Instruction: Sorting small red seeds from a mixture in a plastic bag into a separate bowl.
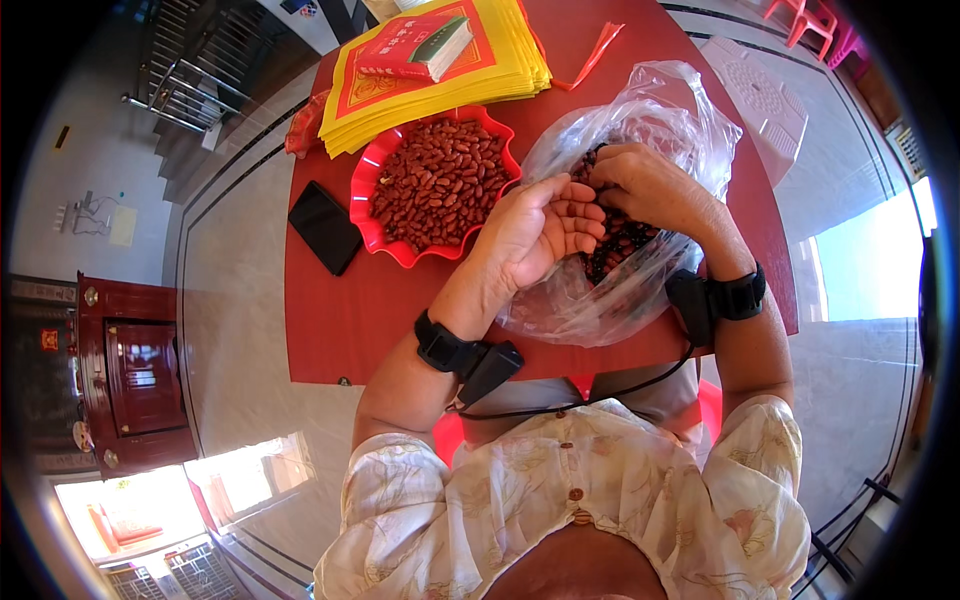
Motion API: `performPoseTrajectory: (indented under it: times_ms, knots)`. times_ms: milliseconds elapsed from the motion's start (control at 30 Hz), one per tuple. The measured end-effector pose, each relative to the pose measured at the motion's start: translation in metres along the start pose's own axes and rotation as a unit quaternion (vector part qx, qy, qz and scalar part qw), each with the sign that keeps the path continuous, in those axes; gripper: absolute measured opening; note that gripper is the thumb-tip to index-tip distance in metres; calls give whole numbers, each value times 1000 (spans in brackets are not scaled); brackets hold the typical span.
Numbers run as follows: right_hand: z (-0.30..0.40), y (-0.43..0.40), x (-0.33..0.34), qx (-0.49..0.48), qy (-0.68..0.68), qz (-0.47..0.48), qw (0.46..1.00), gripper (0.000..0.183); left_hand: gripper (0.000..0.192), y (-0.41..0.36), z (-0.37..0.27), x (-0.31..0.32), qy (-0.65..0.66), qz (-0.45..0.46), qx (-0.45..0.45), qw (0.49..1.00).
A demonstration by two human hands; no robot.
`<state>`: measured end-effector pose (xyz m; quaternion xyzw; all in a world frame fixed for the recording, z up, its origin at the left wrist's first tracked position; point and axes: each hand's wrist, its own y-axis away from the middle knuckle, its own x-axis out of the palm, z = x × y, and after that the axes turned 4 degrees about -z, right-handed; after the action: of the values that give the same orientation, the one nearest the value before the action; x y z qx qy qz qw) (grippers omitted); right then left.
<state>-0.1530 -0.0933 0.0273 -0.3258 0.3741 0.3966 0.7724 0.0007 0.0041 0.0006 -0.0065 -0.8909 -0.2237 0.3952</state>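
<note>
A clear plastic bag [577,315] lies open on the red table [337,330], with dark and reddish beans [619,244] inside it. My right hand [645,184] reaches into the bag's mouth over the beans, its fingers bent downward; whether it pinches any is hidden. My left hand [551,229] is cupped palm up at the bag's left side, fingers curled, close to the right fingertips. No bean shows clearly in the left palm. Left of the hands stands a red scalloped plastic bowl [360,199] filled with red kidney beans [439,184].
A black smartphone [325,227] lies left of the bowl. Behind the bowl, a thick red book [412,49] rests on stacked yellow and red paper sheets [517,67]. A red ribbon [596,56] lies at the back. A pale plastic stool [757,97] stands beyond the table's right edge.
</note>
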Motion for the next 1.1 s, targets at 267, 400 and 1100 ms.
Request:
performPoseTrajectory:
  times_ms: [267,400,1100]
  knots:
    - [-4,0,4,-9,50,-7,999,13,30,1,0,2,-10,-3,1,1000]
    - [-4,0,2,-8,28,-25,999,13,29,1,0,2,-13,-4,3,1000]
    - [2,6,-25,-19,-63,84,994,13,32,-1,1,-1,19,-5,-13,1000]
